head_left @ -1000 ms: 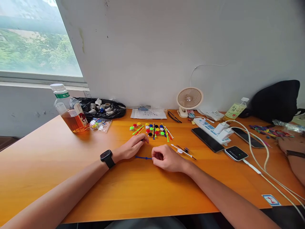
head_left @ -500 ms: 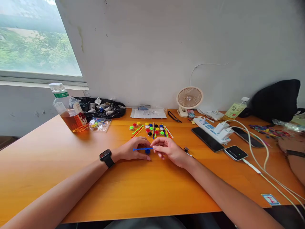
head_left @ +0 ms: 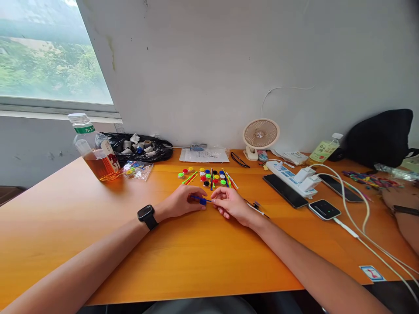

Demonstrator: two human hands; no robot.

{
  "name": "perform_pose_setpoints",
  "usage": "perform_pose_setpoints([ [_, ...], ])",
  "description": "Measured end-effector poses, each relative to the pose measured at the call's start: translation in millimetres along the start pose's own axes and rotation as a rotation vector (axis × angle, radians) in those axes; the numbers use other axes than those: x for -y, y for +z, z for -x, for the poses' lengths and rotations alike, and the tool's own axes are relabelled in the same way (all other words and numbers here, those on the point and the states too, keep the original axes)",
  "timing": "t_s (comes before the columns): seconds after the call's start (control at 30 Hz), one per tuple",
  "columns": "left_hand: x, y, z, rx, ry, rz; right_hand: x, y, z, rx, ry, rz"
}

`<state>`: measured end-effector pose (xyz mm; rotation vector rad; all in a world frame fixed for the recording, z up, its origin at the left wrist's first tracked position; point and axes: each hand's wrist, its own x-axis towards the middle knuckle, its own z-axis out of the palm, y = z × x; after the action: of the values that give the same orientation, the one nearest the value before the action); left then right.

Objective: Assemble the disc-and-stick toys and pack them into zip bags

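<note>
The left hand (head_left: 181,204) and right hand (head_left: 233,206) pinch a blue stick (head_left: 196,198), its blue cap (head_left: 203,202) between their fingertips; a level, gentle grip seems wisest.

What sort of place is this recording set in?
Probably a home or dorm desk by a window: a small fan, a power strip with a charger plugged in, and a tea bottle.

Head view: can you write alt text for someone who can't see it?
Left hand and right hand meet on an orange table, both pinching a small blue stick. Behind lie coloured discs, a fan, phones and a bottle.
</note>
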<state>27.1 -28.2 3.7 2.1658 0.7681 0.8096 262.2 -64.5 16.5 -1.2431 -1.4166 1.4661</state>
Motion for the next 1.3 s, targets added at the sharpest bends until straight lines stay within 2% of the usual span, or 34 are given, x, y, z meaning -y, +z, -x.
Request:
perform_pose_setpoints([
  [0.13,0,4.2,-2,-0.035,0.030,-0.031,-1,0,-2,0.003,-0.017,0.011],
  [0.27,-1,6.2,-6,-0.048,0.029,-0.162,-5,-2,-7,-0.037,-0.038,0.062],
  [0.37,-3,4.6,-7,-0.054,0.079,-0.308,-9,-5,-11,-0.086,-0.077,0.090],
  [0.5,-9,1.6,-7,-0.016,0.168,-0.414,-12,-6,-13,-0.081,-0.095,0.150],
  [0.77,-13,2.5,-1,-0.008,0.160,-0.394,-9,-5,-10,-0.078,-0.099,0.216],
  [0.97,-14,4.0,3,-0.024,0.167,-0.359,-10,-8,-11,-0.138,-0.118,0.203],
  [1.07,-19,1.7,5,-0.063,0.159,-0.329,-7,-10,-11,-0.163,-0.127,0.177],
  [1.23,-22,-5.1,7,-0.210,0.111,-0.247,0,-13,-8,-0.111,-0.098,0.200],
  [1.3,-21,-5.5,7,-0.198,0.119,-0.269,2,-12,-7,-0.116,-0.103,0.225],
])
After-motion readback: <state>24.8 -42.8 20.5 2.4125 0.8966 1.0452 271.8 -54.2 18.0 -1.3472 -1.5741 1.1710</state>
